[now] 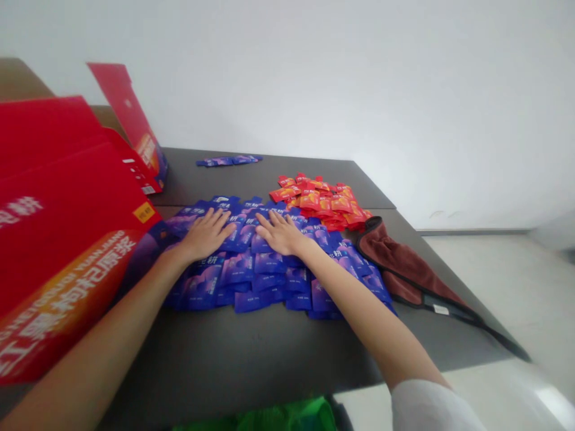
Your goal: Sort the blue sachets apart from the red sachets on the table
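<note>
Right now a broad spread of blue sachets (269,272) covers the middle of the dark bench (251,353), and both palms lie flat on its far part: the left hand (207,234) and the right hand (281,233) rest side by side with fingers spread and pinching nothing. Just behind them, touching the blue spread, sits a heap of red-orange sachets (322,202), with a brown cloth (406,272) draped at the right edge. Open red boxes (58,197) stand to the left, and a few more blue packets (228,160) lie far back.

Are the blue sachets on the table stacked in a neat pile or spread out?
Spread out: the blue sachets lie flat and overlapping across the dark table, not stacked.
</note>
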`<state>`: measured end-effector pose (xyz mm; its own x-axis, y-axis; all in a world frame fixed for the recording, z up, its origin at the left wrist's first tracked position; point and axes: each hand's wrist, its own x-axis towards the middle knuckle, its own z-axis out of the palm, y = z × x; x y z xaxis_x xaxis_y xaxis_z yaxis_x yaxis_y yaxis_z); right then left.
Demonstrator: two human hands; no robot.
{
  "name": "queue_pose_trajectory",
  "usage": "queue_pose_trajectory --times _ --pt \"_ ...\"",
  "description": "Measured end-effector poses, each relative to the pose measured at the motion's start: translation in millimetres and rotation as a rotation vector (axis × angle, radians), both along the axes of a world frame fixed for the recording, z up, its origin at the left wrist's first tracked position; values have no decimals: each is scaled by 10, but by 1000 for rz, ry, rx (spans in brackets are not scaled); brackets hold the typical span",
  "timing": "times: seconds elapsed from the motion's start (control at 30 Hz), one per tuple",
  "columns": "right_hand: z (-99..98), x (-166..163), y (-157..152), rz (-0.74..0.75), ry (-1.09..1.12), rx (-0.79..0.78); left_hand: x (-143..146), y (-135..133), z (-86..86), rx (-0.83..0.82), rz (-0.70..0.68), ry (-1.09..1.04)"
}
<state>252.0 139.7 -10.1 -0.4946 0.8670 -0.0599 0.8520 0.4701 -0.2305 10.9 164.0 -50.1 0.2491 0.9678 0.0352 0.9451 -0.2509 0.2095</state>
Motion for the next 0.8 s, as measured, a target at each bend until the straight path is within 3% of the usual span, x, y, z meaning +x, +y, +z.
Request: queue_pose_trajectory --times 0.17,0.37,0.5,0.8 --pt "242 224 -58 19 272 93 22 -18 74 5 1 -39" --pt "654 896 -300 72 257 -98 31 -92 327 25 -64 -137" --pt "593 1068 -458 -20 101 -106 55 -94 342 17 -100 -152" --pt "387 890 -660 0 -81 97 59 -62 148 47 -144 -96"
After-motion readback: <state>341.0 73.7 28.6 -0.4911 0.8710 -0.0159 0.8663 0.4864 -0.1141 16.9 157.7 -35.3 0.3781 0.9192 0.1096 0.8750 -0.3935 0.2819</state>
